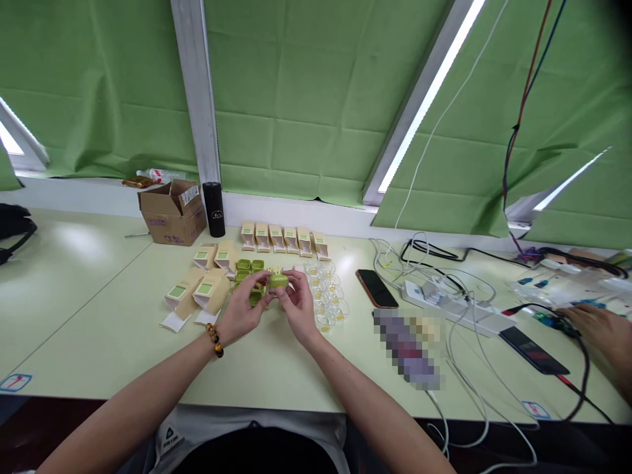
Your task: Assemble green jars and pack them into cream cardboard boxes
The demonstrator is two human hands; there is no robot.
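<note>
My left hand (245, 307) and my right hand (299, 305) meet over the table, their fingers closed on a small green case (278, 282) between them. Whether its lid is fully closed is too small to tell. Behind and beside my left fingers are several small green boxes (243, 265), partly hidden by that hand. To the right of my right hand stand rows of small clear plastic pieces (332, 289) with yellow spots. Left of my left hand lie several cream cartons (210, 288) with green labels and raised flaps.
More cream cartons (276, 237) line the back. Behind them to the left stand a cardboard box (172, 214) and a black bottle (214, 209). On the right are a phone (376, 288), a power strip (457, 306), tangled cables and another person's hand (600, 329).
</note>
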